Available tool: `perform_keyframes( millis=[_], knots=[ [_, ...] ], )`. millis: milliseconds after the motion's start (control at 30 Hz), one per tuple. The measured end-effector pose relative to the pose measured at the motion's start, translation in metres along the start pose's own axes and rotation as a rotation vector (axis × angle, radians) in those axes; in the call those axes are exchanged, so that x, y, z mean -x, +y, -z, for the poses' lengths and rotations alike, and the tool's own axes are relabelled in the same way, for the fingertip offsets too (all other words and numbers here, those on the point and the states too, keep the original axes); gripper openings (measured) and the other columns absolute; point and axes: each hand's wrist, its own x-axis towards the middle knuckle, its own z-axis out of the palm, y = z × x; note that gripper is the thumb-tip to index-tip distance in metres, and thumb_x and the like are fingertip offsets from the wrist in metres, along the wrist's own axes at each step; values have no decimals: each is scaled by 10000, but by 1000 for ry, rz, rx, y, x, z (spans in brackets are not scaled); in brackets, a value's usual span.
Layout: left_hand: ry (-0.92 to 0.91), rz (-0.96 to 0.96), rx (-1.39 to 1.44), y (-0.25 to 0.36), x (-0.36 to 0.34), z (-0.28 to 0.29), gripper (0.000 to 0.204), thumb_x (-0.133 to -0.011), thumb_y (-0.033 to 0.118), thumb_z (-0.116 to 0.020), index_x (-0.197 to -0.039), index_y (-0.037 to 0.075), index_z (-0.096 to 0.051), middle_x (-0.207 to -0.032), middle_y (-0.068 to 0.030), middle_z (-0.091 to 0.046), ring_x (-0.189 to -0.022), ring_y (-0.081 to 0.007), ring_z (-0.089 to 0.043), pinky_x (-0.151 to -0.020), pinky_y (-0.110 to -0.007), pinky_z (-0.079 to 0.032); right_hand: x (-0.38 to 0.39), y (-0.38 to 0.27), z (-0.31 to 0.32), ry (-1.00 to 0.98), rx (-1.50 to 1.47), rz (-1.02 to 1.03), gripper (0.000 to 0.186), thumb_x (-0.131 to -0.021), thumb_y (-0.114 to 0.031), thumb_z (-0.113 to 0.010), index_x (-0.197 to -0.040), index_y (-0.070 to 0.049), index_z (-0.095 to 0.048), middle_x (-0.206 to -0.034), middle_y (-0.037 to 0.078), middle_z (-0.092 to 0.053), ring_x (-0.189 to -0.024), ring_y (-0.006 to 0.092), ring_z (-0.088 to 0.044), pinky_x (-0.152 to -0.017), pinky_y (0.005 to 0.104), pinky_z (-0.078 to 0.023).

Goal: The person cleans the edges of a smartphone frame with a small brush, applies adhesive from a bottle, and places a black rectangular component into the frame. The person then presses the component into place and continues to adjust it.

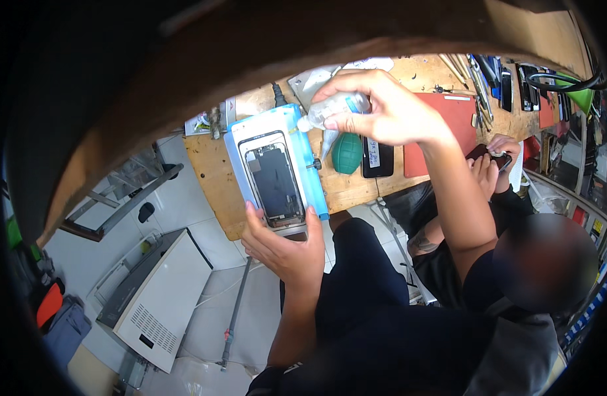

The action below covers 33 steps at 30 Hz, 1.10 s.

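My left hand (pixel 280 244) grips the lower end of an opened phone (pixel 273 178), its dark inner back showing, on a light blue holder (pixel 311 185) with a black knob on its right side. My right hand (pixel 382 112) holds a small clear plastic bottle (pixel 333 105) tilted, its nozzle near the holder's upper right corner. Beside the holder lie a green rubber bulb blower (pixel 346 152), a pale pointed tube (pixel 328 138) and a black phone (pixel 378 165) with a white label.
The wooden bench (pixel 207 178) carries a red mat (pixel 442 112), several tools (pixel 481 86) and phones (pixel 506 92). At right a co-worker's hands (pixel 488 171) hold a dark phone. A white boxy appliance (pixel 151 303) stands on the floor at lower left, near a grey pole (pixel 231 323).
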Motion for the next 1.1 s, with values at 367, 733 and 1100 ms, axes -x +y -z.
perform_keyframes(
  millis=[367,733,1100],
  knots=[
    [6,77,42,6,-5,-2,965,-769,256,-898,-1545,-9,-388,-1224,-152,-566,-1067,-316,-551,-961,-467,-398,-31,16,12,-87,55,145,392,-898,-213,-832,-1215,0,-745,-1106,160,-780,-1027,265,-739,-861,380,-563],
    [-31,117,93,6,-7,1,962,-774,225,-906,-1552,6,-384,-1236,-151,-557,-1099,-312,-545,-993,-483,-393,-34,14,14,-130,52,50,342,-920,-209,-819,-1203,-31,-748,-1133,105,-772,-1041,190,-731,-931,335,-563],
    [-20,150,175,5,-9,3,957,-766,179,-892,-1555,5,-378,-1258,-160,-545,-1122,-321,-537,-1028,-484,-402,30,23,-4,33,-244,-171,376,-929,-264,-819,-1184,-5,-725,-1108,98,-752,-1070,156,-678,-965,336,-529]
  ],
)
